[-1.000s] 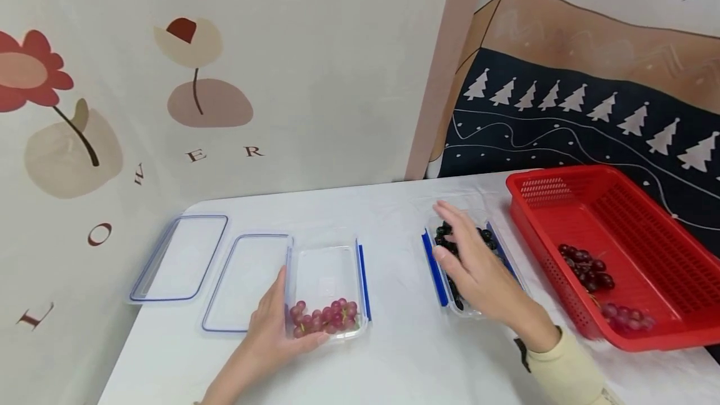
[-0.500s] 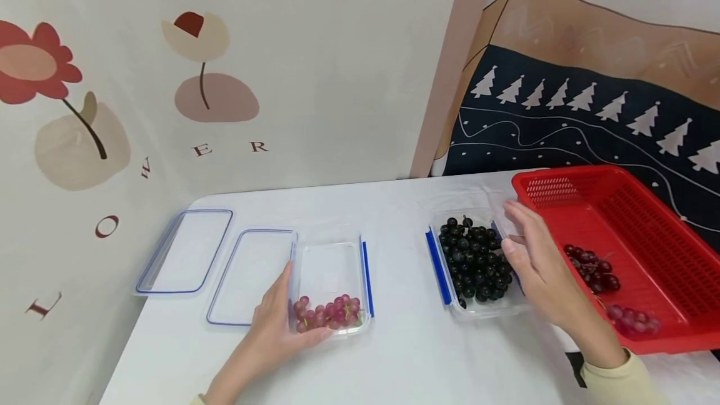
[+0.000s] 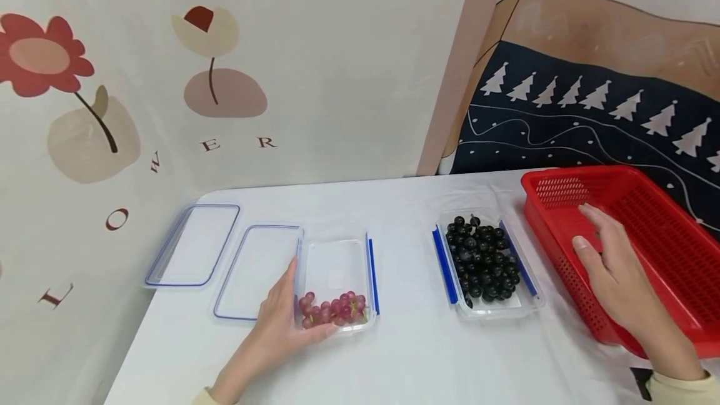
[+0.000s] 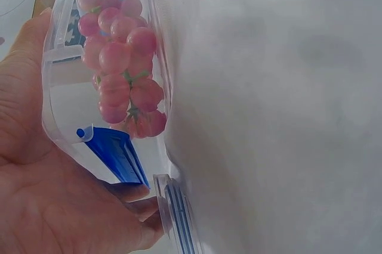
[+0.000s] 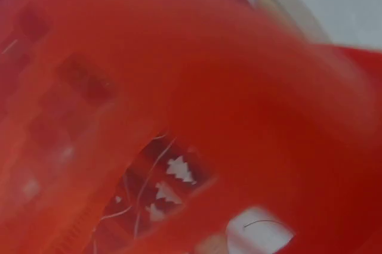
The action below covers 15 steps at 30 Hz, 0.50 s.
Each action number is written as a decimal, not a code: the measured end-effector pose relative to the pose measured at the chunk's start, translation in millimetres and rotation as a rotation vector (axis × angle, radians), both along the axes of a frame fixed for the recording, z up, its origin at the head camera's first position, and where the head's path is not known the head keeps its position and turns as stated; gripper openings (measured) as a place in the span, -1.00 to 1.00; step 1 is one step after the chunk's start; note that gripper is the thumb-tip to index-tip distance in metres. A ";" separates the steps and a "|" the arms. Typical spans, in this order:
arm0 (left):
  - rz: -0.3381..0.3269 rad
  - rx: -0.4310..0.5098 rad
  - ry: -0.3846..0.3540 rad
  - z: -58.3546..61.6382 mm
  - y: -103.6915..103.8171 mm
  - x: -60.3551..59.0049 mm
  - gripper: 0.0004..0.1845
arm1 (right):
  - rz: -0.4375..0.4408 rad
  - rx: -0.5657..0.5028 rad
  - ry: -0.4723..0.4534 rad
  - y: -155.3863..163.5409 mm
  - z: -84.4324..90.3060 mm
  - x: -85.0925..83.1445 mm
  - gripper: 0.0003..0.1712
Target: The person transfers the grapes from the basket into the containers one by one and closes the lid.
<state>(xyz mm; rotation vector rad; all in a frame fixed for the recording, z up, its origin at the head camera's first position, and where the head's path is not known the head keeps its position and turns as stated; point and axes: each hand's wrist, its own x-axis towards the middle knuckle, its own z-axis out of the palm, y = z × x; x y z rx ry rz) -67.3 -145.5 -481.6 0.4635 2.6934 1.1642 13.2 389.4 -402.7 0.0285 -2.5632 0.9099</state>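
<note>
My left hand (image 3: pixel 278 324) holds a clear plastic food container (image 3: pixel 332 261) at its near left corner, thumb along the near side and fingers along the left. Inside, at the near end, lies a bunch of pink grapes (image 3: pixel 334 311); the left wrist view shows these grapes (image 4: pixel 122 57) through the wall, beside a hanging blue clip flap (image 4: pixel 116 152). Over the left side of the red basket (image 3: pixel 554 267), my right hand (image 3: pixel 624 286) has thumb and fingers apart, holding nothing visible. The right wrist view is filled by the blurred red basket (image 5: pixel 286 123). Grapes seen earlier in the basket are hidden behind this hand.
Between the held container and the basket stands a second clear container (image 3: pixel 495 312) full of black grapes (image 3: pixel 485 261). Two clear lids with blue seals lie at the left, one lid (image 3: pixel 255 274) beside the held container and another lid (image 3: pixel 205 245) at the table edge. A patterned wall rises behind.
My right hand has moved right, from above the black grapes to over the red basket, uncovering the black grapes. The left hand stays on its container. The head view has shifted slightly.
</note>
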 end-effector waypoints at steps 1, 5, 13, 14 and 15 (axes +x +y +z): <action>-0.004 -0.003 0.000 0.5 -0.1 -0.9 0.55 | -0.002 -0.004 -0.019 5.6 -1.0 1.4 -0.24; -0.006 -0.007 -0.022 -0.7 1.2 -0.2 0.56 | 0.013 0.018 -0.129 28.4 -4.8 1.3 -0.24; -0.008 -0.008 -0.019 2.2 -0.7 0.5 0.55 | 0.021 0.036 -0.252 49.4 -13.5 -0.9 -0.19; -0.008 -0.005 -0.019 2.2 -0.7 0.4 0.56 | 0.017 0.038 -0.264 51.1 -13.9 -0.8 -0.19; -0.008 -0.004 -0.020 2.2 -0.7 0.4 0.56 | 0.013 0.042 -0.280 53.2 -14.3 -0.8 -0.18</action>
